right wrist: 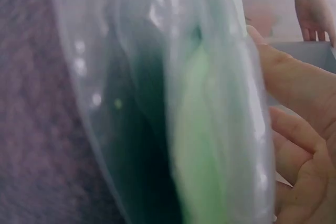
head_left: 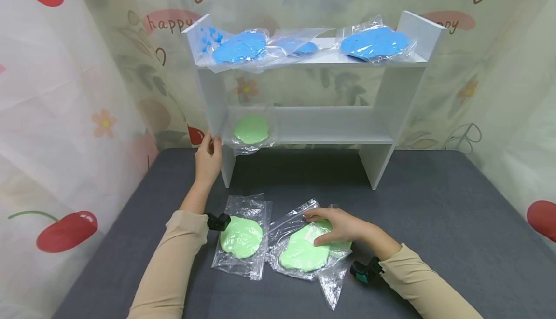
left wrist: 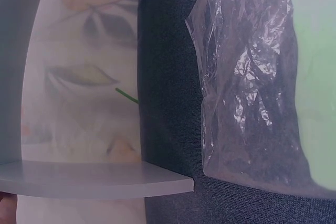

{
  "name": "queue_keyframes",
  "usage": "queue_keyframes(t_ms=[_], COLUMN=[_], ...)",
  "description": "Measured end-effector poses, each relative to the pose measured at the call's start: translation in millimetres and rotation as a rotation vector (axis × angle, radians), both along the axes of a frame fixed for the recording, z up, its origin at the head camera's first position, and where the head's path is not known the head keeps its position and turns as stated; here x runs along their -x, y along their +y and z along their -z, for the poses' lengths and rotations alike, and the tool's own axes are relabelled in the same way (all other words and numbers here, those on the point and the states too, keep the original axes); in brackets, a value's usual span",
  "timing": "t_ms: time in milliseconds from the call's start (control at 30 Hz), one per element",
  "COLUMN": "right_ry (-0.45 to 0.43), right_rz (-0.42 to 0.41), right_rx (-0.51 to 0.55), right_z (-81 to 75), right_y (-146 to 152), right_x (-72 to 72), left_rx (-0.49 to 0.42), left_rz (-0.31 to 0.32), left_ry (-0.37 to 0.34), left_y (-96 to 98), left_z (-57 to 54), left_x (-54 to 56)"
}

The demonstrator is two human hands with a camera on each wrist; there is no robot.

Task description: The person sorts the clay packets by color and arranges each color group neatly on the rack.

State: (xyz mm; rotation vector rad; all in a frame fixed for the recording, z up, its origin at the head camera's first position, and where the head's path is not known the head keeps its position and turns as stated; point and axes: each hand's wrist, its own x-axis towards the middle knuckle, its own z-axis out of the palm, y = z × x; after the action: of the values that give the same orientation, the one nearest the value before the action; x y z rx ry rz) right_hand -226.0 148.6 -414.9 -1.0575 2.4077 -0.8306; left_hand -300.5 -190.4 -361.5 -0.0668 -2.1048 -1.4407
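On the dark table lie clear plastic bags with flat, pale-green doughy pieces. My right hand [head_left: 340, 225] is over the right-hand green bag [head_left: 301, 254], its thumb and bent fingers gripping the plastic near a white label. The right wrist view shows the bag's folded plastic [right wrist: 210, 129] close up, beside the fingers. A second green bag [head_left: 241, 237] lies flat to the left. My left hand [head_left: 208, 159] touches the outer side of the white shelf [head_left: 326, 126] at its left panel; no bag is in it. Only a bit of that hand shows in the left wrist view.
Bags with blue pieces [head_left: 241, 48] [head_left: 375, 43] lie along the shelf's top board. Another bagged green piece [head_left: 252, 129] is at the left end of the lower board, its plastic hanging over the front edge. A printed curtain [head_left: 65, 116] surrounds the table.
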Motion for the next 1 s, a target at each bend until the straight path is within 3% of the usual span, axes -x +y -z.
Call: queue_keyframes(t_ms=[433,1000], right_ry=[0.049,0.074], right_rz=[0.046,-0.015], right_rx=[-0.019,-0.007], right_z=[0.4,-7.9], right_y=[-3.1,4.0], right_x=[-2.1,0.3], left_rx=[0.028,0.003], left_rz=[0.003,0.017], left_ry=[-0.021,-0.026], left_y=[-0.7,-1.1], left_z=[0.9,0.3], left_x=[-0.4,-1.5])
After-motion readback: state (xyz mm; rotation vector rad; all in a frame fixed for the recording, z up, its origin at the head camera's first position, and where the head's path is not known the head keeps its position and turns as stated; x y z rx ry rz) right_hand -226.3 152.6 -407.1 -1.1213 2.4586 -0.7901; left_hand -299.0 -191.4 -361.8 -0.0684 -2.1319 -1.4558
